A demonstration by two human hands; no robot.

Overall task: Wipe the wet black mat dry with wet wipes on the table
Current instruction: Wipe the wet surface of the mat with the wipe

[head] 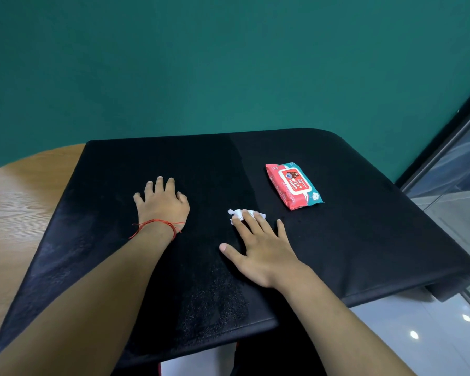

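A large black mat covers most of the table and hangs over its right and near edges. A crumpled white wipe lies on the mat near its middle. My right hand lies flat with straight fingers, the fingertips pressing on the wipe. My left hand, with a red string at the wrist, rests palm down on the mat to the left, fingers spread. A red and teal pack of wet wipes lies flat on the mat, to the right of and beyond the wipe.
The wooden table top shows at the left, beside the mat. A green wall stands right behind the table. A glass partition with a dark frame runs along the right, over a pale tiled floor.
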